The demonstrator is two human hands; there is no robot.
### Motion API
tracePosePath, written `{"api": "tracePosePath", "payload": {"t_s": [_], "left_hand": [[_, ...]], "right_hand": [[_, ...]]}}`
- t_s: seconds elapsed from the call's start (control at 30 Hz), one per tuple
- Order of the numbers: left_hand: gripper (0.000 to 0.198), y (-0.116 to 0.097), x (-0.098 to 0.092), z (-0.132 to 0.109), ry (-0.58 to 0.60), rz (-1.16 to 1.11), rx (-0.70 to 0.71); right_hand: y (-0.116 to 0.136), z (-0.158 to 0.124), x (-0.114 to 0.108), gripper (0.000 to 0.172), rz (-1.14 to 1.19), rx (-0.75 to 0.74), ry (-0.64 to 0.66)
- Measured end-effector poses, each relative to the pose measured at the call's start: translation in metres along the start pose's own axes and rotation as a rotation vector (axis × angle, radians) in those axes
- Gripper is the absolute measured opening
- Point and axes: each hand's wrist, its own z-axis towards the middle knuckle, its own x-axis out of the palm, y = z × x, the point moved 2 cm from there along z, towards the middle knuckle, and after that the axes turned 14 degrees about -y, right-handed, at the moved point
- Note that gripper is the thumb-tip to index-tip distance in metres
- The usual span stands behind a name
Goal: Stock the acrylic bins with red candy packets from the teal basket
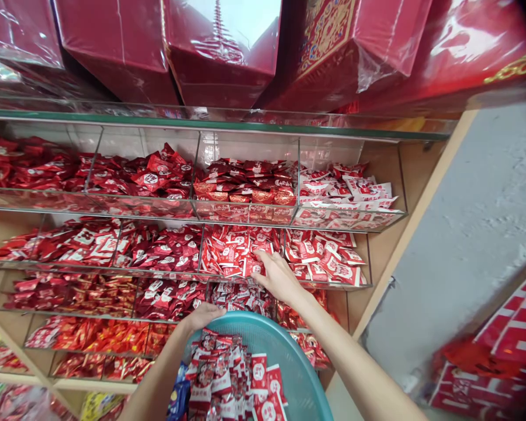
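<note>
My left hand [204,316] grips the far rim of a teal plastic basket [298,365], its fingers over the edge. Inside the basket lie small red-and-white candy packets [221,374] and a few dark blue ones [178,397] at the left. My right hand [277,278] reaches into a shelf compartment of red-and-white packets [230,251]. Its thumb and forefinger are apart, over the packets near the front glass lip. Whether its fingertips touch a packet, I cannot tell.
Glass dividers split the shelves into compartments of red packets [158,175]. Large red wrapped boxes [221,52] stand on the glass top shelf [228,121]. A wooden side panel [416,222] and grey wall [456,234] are at the right. Red-and-white goods [469,392] sit lower right.
</note>
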Motion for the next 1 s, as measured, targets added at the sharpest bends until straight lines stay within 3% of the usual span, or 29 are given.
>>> {"api": "tracePosePath", "payload": {"t_s": [0.2,0.37,0.57,0.63,0.87,1.0], "left_hand": [[0.044,-0.001,0.000,-0.001,-0.005,-0.018,0.008],[0.045,-0.002,0.001,-0.001,-0.004,-0.014,0.032],[0.047,0.001,0.001,0.002,-0.007,-0.017,0.015],[0.048,0.000,0.002,0.001,0.002,-0.023,0.006],[0.046,-0.005,0.002,0.000,0.001,0.000,0.008],[0.046,-0.004,0.001,0.000,0.002,0.022,-0.003]], "right_hand": [[-0.003,0.003,0.002,0.055,0.009,-0.018,0.053],[-0.006,0.004,0.003,0.056,0.018,-0.039,0.012],[-0.003,0.002,-0.002,0.019,-0.021,-0.097,0.016],[-0.003,0.002,-0.002,0.013,-0.042,-0.111,0.013],[-0.002,0.003,-0.003,0.023,0.092,-0.135,-0.042],[0.008,0.004,-0.022,0.021,0.264,-0.109,-0.163]]}}
